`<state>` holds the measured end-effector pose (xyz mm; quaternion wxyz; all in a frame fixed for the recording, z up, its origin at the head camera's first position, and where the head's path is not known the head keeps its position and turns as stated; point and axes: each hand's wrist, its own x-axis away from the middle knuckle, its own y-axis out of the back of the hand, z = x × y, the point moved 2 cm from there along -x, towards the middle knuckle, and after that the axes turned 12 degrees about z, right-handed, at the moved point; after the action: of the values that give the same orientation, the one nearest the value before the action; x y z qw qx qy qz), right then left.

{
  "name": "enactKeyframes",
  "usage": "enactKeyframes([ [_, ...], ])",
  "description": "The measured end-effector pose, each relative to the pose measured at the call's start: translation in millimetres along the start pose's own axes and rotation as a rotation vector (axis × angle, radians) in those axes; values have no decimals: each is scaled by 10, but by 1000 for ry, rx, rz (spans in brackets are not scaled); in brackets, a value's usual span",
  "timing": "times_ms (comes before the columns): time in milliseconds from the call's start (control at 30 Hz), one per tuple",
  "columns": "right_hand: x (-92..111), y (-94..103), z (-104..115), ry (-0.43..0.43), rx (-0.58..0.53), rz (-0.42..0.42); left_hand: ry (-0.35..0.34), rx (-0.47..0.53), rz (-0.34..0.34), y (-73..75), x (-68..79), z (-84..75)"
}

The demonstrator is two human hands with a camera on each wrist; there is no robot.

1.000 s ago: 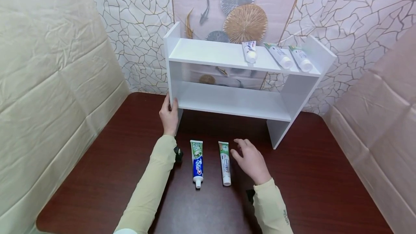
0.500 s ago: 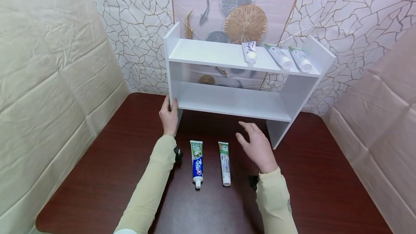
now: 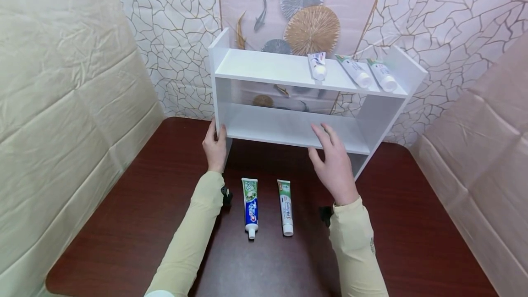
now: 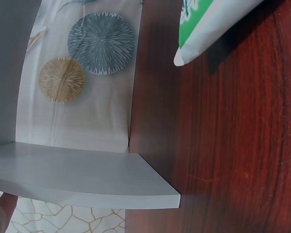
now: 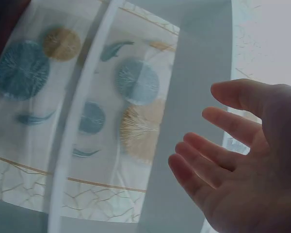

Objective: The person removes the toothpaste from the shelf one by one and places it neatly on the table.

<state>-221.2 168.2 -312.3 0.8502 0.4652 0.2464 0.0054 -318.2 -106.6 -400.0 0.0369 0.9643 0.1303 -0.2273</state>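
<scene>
My left hand grips the left side panel of a white two-tier shelf, its thumb on the inner side and the fingers outside. In the left wrist view, only a bit of that hand shows beside the panel. My right hand is raised in front of the lower board's right part, fingers spread and holding nothing; the right wrist view shows the same hand with bare palm. On the table lie a blue-and-green Crest toothpaste tube and a white-and-green toothpaste tube, caps toward me.
Three toothpaste tubes lie on the top board: one purple-and-white near the middle, then a white-and-green one and another white-and-green one at the right. The dark red table stands between fabric-covered walls.
My right hand has moved up and away from beside the white-and-green tube to the front of the lower board. The left hand and all the tubes have stayed put.
</scene>
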Motion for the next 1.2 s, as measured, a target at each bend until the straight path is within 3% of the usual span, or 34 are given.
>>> enactKeyframes([
  [233, -129, 154, 60, 64, -11, -104, 12, 22, -3, -23, -108, 338],
  [333, -169, 212, 85, 73, -29, -141, 10, 25, -9, -27, -108, 371],
  [733, -401, 448, 211, 125, 4, -175, -12, 6, -26, -31, -103, 385],
  [967, -525, 577, 279, 113, 11, -210, -6, 12, -19, -26, -106, 371],
  [1067, -573, 609, 312, 109, 12, -214, -3, 13, -8, -22, -108, 334],
  [1200, -665, 619, 328, 107, 31, -222, -2, 4, 8, -4, -49, 133],
])
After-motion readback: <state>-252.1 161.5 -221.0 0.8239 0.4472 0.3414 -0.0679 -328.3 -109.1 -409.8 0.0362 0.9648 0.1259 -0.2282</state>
